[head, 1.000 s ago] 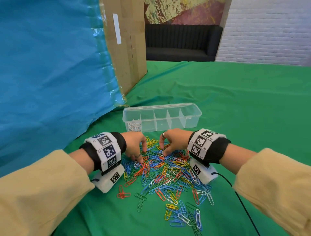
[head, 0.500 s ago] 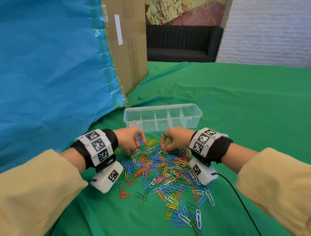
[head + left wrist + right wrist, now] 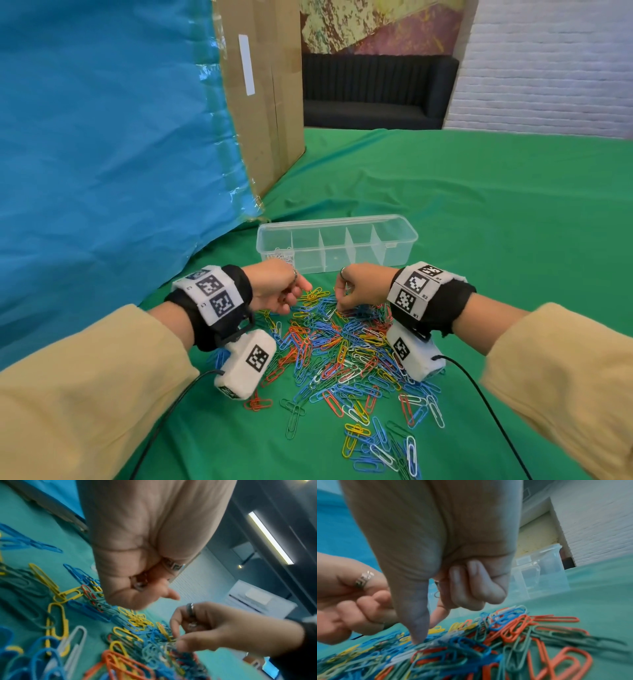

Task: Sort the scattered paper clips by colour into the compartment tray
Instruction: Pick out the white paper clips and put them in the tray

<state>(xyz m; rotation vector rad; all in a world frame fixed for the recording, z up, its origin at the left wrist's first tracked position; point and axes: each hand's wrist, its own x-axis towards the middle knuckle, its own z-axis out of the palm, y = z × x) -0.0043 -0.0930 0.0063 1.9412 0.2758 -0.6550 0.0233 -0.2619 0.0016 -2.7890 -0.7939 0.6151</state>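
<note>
Mixed-colour paper clips (image 3: 342, 356) heaped before clear compartment tray (image 3: 337, 243), apparently white clips inside.

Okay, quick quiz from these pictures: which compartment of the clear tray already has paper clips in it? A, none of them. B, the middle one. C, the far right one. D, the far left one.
D: in the head view a small heap of white clips lies in the leftmost compartment of the clear tray, while the other compartments look empty.
</note>
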